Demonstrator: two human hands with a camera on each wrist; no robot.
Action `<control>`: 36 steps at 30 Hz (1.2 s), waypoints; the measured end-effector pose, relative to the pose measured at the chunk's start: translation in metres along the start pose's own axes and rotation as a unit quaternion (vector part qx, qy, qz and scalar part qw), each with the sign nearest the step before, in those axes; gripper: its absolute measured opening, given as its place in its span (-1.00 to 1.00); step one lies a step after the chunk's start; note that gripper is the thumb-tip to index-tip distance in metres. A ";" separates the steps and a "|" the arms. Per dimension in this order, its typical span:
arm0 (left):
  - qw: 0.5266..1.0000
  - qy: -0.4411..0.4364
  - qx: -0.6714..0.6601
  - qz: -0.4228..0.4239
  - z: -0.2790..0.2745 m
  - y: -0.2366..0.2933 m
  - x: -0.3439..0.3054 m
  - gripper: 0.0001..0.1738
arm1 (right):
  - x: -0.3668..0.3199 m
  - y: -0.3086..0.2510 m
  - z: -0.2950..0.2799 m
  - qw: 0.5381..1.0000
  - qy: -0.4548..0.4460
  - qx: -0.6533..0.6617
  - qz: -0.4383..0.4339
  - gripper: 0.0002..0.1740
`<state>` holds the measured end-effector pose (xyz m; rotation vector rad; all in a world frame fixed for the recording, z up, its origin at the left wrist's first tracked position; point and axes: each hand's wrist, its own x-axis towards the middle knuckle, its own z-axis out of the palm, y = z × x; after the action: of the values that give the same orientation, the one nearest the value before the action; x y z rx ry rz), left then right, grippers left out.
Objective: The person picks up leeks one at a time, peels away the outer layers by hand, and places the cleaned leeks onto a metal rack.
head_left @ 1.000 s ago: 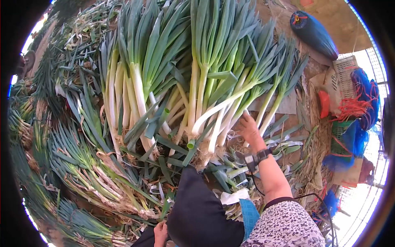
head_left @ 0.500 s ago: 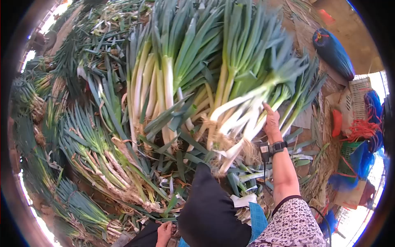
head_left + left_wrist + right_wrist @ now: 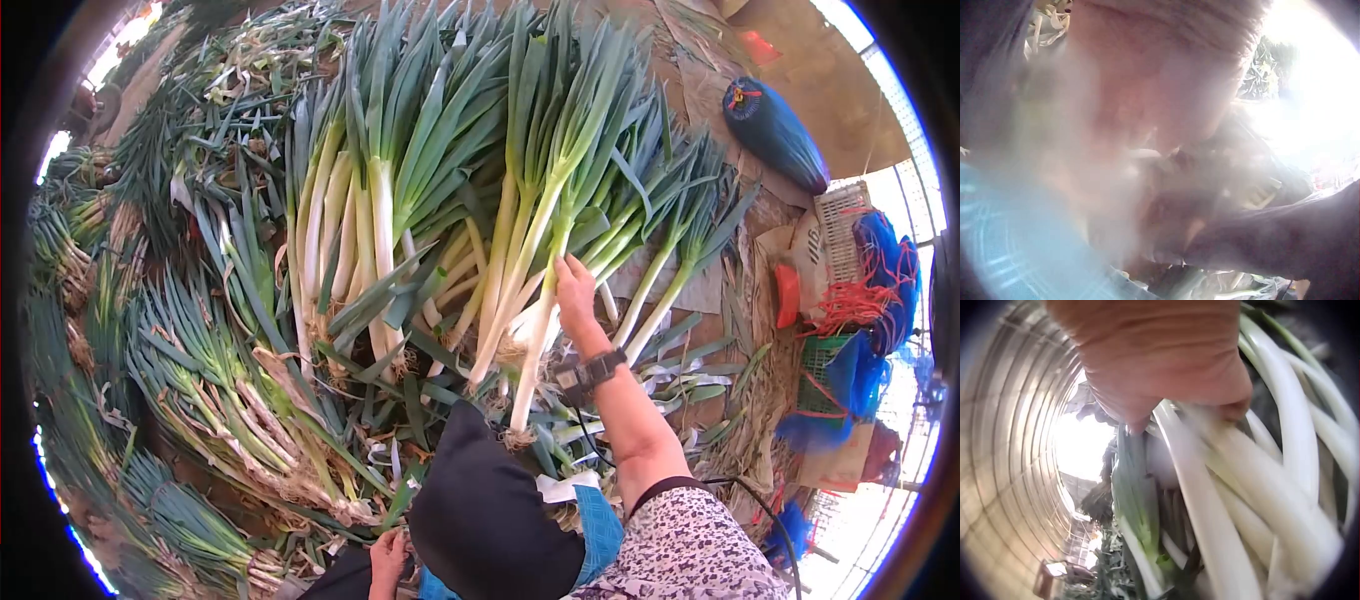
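Note:
Toward the middle of the head view, my right hand (image 3: 577, 300) grips a leek (image 3: 535, 360) partway up its white shaft, with the rooted end hanging toward me. In the right wrist view the thumb and fingers close around pale shafts just below the palm. Other leeks (image 3: 384, 225) lie side by side in a large pile, their green leaves pointing away. Low in the head view, beside the dark-clothed knee (image 3: 480, 510), my left hand (image 3: 388, 555) rests with loosely bent fingers and nothing visible in them. The left wrist view is blurred.
Bundles of thinner green stalks (image 3: 240, 400) lie at the left. Cut leaves (image 3: 690, 375) litter the ground. To the right are a dark blue wrapped bundle (image 3: 777, 135), a white basket (image 3: 842, 230), a green crate (image 3: 822, 375), and blue netting with red strings.
My right hand has moved left and taken hold of a leek, drawing it over the others with its roots nearer me. Leeks beneath it have shifted. The left hand stays by the knee.

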<state>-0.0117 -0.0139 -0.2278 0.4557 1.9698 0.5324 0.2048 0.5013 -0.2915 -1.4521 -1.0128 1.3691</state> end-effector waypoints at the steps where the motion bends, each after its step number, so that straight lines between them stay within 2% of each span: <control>1: 0.998 -0.016 0.062 0.006 -0.002 -0.007 0.001 -0.63 | -0.007 0.010 -0.010 0.998 0.022 -0.043 -0.031 -0.65; 4: 0.992 -0.024 0.124 0.027 -0.003 -0.005 -0.007 -0.65 | -0.024 0.034 -0.031 1.000 0.017 0.012 0.013 -0.69; 5: 0.992 -0.019 0.124 0.035 -0.005 -0.009 -0.008 -0.66 | -0.026 0.034 -0.034 0.998 0.043 -0.033 -0.035 -0.72; 6: 0.991 -0.014 0.124 0.044 -0.006 -0.013 -0.009 -0.67 | -0.028 0.034 -0.035 0.998 0.043 -0.033 -0.033 -0.72; 7: 0.991 -0.021 0.115 0.064 -0.009 -0.028 -0.002 -0.68 | -0.036 0.012 -0.028 0.965 0.100 -0.173 -0.169 -0.74; 8: 0.993 -0.012 0.100 0.058 -0.010 -0.018 -0.003 -0.69 | -0.041 -0.006 -0.019 0.892 0.152 -0.305 -0.298 -0.75; 9: 0.995 -0.003 0.084 0.053 -0.012 -0.005 -0.003 -0.70 | -0.039 -0.015 -0.011 0.912 0.128 -0.281 -0.270 -0.70; 10: 0.997 0.006 0.068 0.048 -0.013 0.007 -0.004 -0.71 | -0.034 -0.018 -0.005 0.913 0.124 -0.282 -0.265 -0.70; 12: 0.998 0.036 -0.003 0.044 -0.012 0.033 -0.009 -0.70 | -0.027 -0.019 0.005 0.862 0.056 -0.482 -0.142 -0.51; 13: 0.999 0.032 -0.005 0.037 -0.013 0.029 -0.008 -0.69 | -0.019 -0.018 0.006 0.850 0.035 -0.513 -0.115 -0.43; 14: 0.995 0.036 -0.073 0.055 -0.010 0.026 -0.008 -0.68 | -0.010 -0.015 0.004 0.836 0.011 -0.542 -0.088 -0.35; 16: 0.992 0.043 -0.113 0.024 -0.007 0.011 -0.008 -0.68 | 0.007 -0.028 0.004 0.837 -0.063 -0.544 -0.010 -0.32; 17: 0.995 0.035 -0.093 0.011 -0.006 0.011 -0.009 -0.68 | 0.013 -0.023 0.000 0.856 -0.058 -0.513 -0.013 -0.30; 20: 0.998 0.016 -0.057 0.016 -0.008 0.000 -0.003 -0.69 | 0.023 -0.005 -0.009 0.894 -0.042 -0.446 0.005 -0.42; 22: 0.995 0.017 -0.040 0.084 -0.016 0.008 0.009 -0.69 | 0.022 0.012 -0.015 0.897 -0.034 -0.434 -0.074 -0.48; 23: 0.995 0.038 -0.032 0.081 -0.024 0.032 0.013 -0.70 | 0.006 0.004 -0.008 0.924 0.026 -0.376 -0.061 -0.56; 24: 0.992 0.049 -0.037 0.109 -0.034 0.035 0.028 -0.70 | -0.016 -0.008 0.002 0.938 0.064 -0.321 -0.117 -0.65; 25: 0.989 0.068 0.023 0.126 -0.048 0.070 0.032 -0.70 | -0.033 -0.018 0.010 0.954 0.065 -0.262 -0.134 -0.71; 26: 0.985 0.115 -0.009 0.128 -0.054 0.099 0.039 -0.69 | -0.043 -0.022 0.021 0.961 0.069 -0.215 -0.161 -0.72; 27: 0.980 0.100 0.034 0.168 -0.070 0.125 0.050 -0.70 | -0.057 -0.032 0.033 0.966 0.065 -0.178 -0.173 -0.72; 28: 0.973 0.128 0.018 0.189 -0.076 0.156 0.054 -0.70 | -0.066 -0.032 0.046 0.945 0.084 -0.182 -0.257 -0.75; 29: 0.962 0.151 0.019 0.226 -0.081 0.188 0.058 -0.70 | -0.081 -0.043 0.061 0.950 0.065 -0.158 -0.263 -0.76; 30: 0.919 0.188 0.020 0.346 -0.085 0.204 0.075 -0.67 | -0.105 -0.069 0.073 0.976 0.004 -0.084 -0.200 -0.73; 31: 0.913 0.220 0.116 0.324 -0.085 0.252 0.059 -0.57 | -0.110 -0.063 0.089 0.971 -0.041 -0.041 -0.232 -0.69; 32: 0.830 0.289 0.220 0.422 -0.084 0.284 0.056 -0.49 | -0.126 -0.074 0.102 0.970 -0.091 0.005 -0.227 -0.73; 33: 0.722 0.350 0.314 0.507 -0.082 0.310 0.054 -0.41 | -0.138 -0.081 0.114 0.958 -0.138 -0.008 -0.251 -0.69; 34: 0.661 0.362 0.390 0.529 -0.082 0.335 0.045 -0.35 | -0.149 -0.082 0.130 0.941 -0.180 0.015 -0.285 -0.69; 35: 0.594 0.369 0.461 0.546 -0.082 0.355 0.035 -0.29 | -0.169 -0.097 0.133 0.939 -0.253 0.056 -0.228 -0.72; 36: 0.597 0.361 0.461 0.548 -0.081 0.367 0.031 -0.29 | -0.181 -0.108 0.141 0.917 -0.286 0.053 -0.272 -0.73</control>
<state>-0.0661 0.2941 -0.0169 2.5777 2.4126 0.3568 0.0535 0.3685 -0.1379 -0.5997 -1.5415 1.4108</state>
